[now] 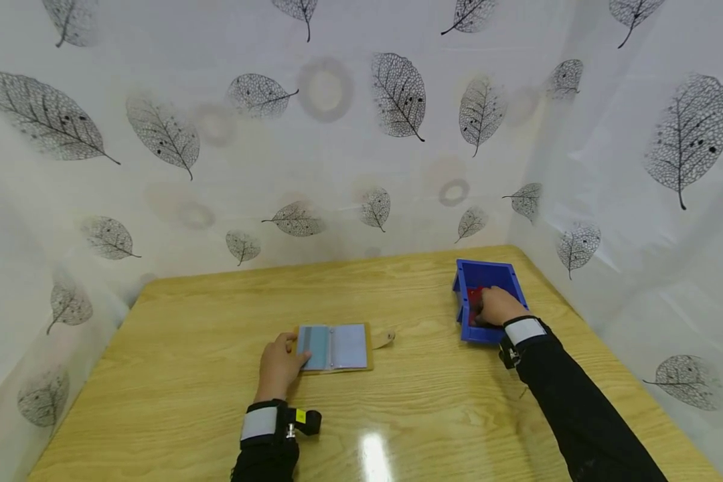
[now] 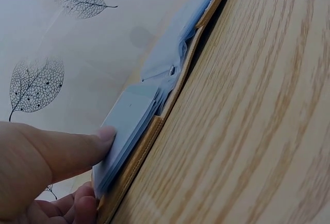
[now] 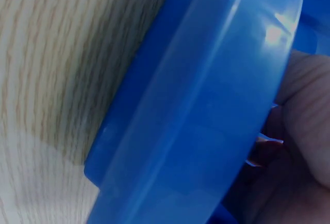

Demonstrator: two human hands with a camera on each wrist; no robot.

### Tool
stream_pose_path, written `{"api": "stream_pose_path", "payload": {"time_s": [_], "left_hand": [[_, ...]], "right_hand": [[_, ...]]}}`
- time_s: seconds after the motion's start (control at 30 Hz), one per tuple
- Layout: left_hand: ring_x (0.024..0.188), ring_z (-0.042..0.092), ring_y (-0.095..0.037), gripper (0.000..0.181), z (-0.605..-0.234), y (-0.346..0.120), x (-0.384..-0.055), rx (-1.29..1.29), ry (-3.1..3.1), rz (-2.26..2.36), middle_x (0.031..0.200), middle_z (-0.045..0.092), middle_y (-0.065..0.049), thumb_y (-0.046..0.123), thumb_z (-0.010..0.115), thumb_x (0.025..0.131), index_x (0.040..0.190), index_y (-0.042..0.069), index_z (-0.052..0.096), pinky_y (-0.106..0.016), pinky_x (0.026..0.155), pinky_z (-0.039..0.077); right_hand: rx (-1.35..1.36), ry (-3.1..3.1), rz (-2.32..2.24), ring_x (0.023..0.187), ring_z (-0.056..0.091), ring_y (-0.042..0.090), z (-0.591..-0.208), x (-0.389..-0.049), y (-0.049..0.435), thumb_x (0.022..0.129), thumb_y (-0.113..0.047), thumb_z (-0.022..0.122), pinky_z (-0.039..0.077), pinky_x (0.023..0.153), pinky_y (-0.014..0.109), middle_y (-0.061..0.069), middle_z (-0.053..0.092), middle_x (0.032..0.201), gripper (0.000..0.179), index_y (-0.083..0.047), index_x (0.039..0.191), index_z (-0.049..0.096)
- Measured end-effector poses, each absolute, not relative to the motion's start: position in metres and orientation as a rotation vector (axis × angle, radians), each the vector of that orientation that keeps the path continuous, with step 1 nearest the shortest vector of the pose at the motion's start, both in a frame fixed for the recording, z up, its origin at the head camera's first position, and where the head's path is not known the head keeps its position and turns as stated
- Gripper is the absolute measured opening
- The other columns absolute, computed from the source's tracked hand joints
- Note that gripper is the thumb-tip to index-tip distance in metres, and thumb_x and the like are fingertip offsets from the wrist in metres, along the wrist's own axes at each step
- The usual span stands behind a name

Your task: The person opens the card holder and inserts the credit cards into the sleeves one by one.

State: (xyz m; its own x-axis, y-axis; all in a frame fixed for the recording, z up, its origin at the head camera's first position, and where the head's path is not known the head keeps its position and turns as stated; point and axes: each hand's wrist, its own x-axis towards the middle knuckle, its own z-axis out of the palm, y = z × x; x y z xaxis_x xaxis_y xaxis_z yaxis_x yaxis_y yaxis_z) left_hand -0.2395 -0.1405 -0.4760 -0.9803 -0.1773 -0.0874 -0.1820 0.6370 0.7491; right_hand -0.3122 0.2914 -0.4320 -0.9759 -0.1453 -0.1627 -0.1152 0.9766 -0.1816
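Note:
An open card holder [image 1: 349, 347] with clear plastic sleeves and a tan cover lies on the wooden table. My left hand [image 1: 279, 365] grips its left edge. In the left wrist view the thumb presses the stacked sleeves [image 2: 129, 111], with the other fingers curled at the cover's edge. Over on the right, my right hand [image 1: 501, 306] reaches down into a blue plastic bin [image 1: 480, 335]. Red items [image 1: 474, 294] show in the bin beside its fingers. The bin wall [image 3: 196, 110] covers much of that hand in the right wrist view; I cannot tell whether it holds anything.
A strap with a snap button [image 1: 387, 338] sticks out from the holder's right side. The wooden table [image 1: 217, 314] carries both the holder and the bin. A white curtain with a leaf print [image 1: 337, 154] hangs behind the table and along its sides.

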Motion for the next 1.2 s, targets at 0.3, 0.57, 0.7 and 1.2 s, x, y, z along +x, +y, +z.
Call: {"api": "stream_pose_path", "payload": {"time_s": [0.3,0.57,0.7,1.2], "left_hand": [[0.108,0.054,-0.044,0.051,-0.476,-0.139,-0.239,-0.315,2.848,1.302,0.115,0.057,-0.032,0.01,0.073,0.085,0.128,-0.008,0.053,-0.053,0.09,0.044],[0.104,0.055,-0.044,0.051,-0.473,-0.137,-0.236,-0.271,2.883,1.264,0.111,0.058,-0.032,0.011,0.074,0.084,0.126,-0.009,0.054,-0.053,0.087,0.045],[0.101,0.057,-0.042,0.051,-0.472,-0.129,-0.234,-0.228,2.916,1.161,0.109,0.059,-0.029,0.014,0.075,0.084,0.125,-0.009,0.055,-0.052,0.084,0.047],[0.101,0.063,-0.031,0.03,-0.433,-0.089,-0.226,0.218,2.826,1.731,0.115,0.065,-0.016,0.018,0.065,0.094,0.119,0.002,0.064,-0.045,0.087,0.051]], "right_hand": [[-0.173,2.92,-0.319,0.094,0.061,0.039,-0.431,-0.309,0.289,0.083,-0.013,0.075,0.049,0.082,0.05,0.028,0.062,0.102,0.046,0.015,0.113,0.056],[-0.224,2.938,-0.382,0.101,0.059,0.042,-0.418,-0.303,0.289,0.088,0.006,0.05,0.048,0.083,0.05,0.032,0.06,0.111,0.034,0.014,0.12,0.055],[-0.161,3.037,-0.42,0.104,0.058,0.045,-0.399,-0.303,0.283,0.089,0.003,0.051,0.048,0.085,0.052,0.034,0.058,0.117,0.039,0.016,0.125,0.052],[-0.473,3.018,-1.025,0.097,0.059,0.039,-0.339,-0.268,0.185,0.097,-0.017,0.06,0.047,0.078,0.047,0.028,0.06,0.112,0.035,0.004,0.124,0.055]]}}
